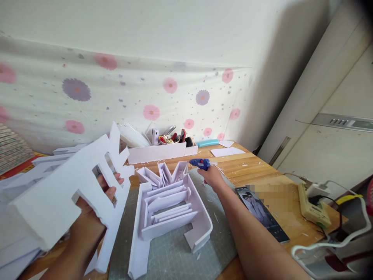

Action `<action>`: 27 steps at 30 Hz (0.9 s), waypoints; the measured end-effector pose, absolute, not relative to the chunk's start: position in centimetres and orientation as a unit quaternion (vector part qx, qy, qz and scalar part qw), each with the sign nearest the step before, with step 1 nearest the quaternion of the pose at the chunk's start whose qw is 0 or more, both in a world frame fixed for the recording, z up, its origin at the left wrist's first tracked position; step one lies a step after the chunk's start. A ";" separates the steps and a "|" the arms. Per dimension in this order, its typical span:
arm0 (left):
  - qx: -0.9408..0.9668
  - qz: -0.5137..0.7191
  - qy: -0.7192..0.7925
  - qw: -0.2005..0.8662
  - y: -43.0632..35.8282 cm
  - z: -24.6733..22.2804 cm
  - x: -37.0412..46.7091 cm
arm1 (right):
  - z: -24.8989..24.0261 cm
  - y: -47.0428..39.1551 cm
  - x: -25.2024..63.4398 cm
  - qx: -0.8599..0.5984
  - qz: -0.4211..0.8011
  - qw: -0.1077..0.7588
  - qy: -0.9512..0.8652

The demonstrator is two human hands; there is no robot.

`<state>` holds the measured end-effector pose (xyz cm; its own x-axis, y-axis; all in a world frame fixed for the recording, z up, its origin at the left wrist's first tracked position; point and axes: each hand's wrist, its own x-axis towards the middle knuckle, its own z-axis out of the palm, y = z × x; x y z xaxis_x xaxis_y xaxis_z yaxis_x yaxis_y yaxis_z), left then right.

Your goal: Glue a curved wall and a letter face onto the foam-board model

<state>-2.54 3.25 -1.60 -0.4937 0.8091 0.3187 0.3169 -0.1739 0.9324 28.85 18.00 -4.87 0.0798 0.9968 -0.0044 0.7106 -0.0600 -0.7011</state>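
Note:
My left hand (87, 214) grips a large white foam-board piece (64, 190) with cut-out openings, raised and tilted at the left. Some of its fingers show through the openings. My right hand (213, 178) is closed around a blue hot glue gun (199, 163) beyond the mat's far side; its grip is mostly hidden by the fingers. Between both hands, a white foam-board shape with raised walls (202, 202) lies on a grey-green cutting mat (218, 233). Several white strips are tucked inside it.
A white box (157, 153) of tools stands at the back, beside a light-blue roll (208, 143) and white offcuts (227, 151). A phone (260, 214) and a power strip (313, 210) are at right. More white pieces (17, 237) and stacked books (13, 149) fill the left.

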 end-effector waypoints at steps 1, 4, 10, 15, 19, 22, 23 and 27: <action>0.447 0.620 0.609 0.211 3.1 -1.5 -2.3 | -4.7 17.9 28.8 -0.682 0.253 0.271 -0.630; 0.406 0.647 0.598 0.242 2.8 -1.2 -1.7 | -4.3 17.6 28.9 -0.686 0.239 0.257 -0.637; 0.392 0.674 0.579 0.238 2.6 -0.8 -1.3 | -3.3 17.1 29.2 -0.689 0.222 0.239 -0.647; 0.417 0.657 0.588 0.219 2.5 -0.9 -1.6 | -2.5 16.8 29.4 -0.689 0.211 0.235 -0.653; 0.401 0.676 0.580 0.214 2.3 -1.1 -1.5 | -2.7 16.6 28.5 -0.680 0.211 0.250 -0.656; 0.398 0.664 0.594 0.221 2.3 -1.1 -1.2 | -2.7 16.8 27.4 -0.662 0.213 0.270 -0.666; 0.400 0.660 0.597 0.218 2.3 -1.1 -1.1 | -2.7 16.8 27.1 -0.658 0.213 0.271 -0.669; 0.400 0.671 0.592 0.197 2.6 -0.7 -0.9 | -2.1 17.2 25.9 -0.659 0.206 0.247 -0.680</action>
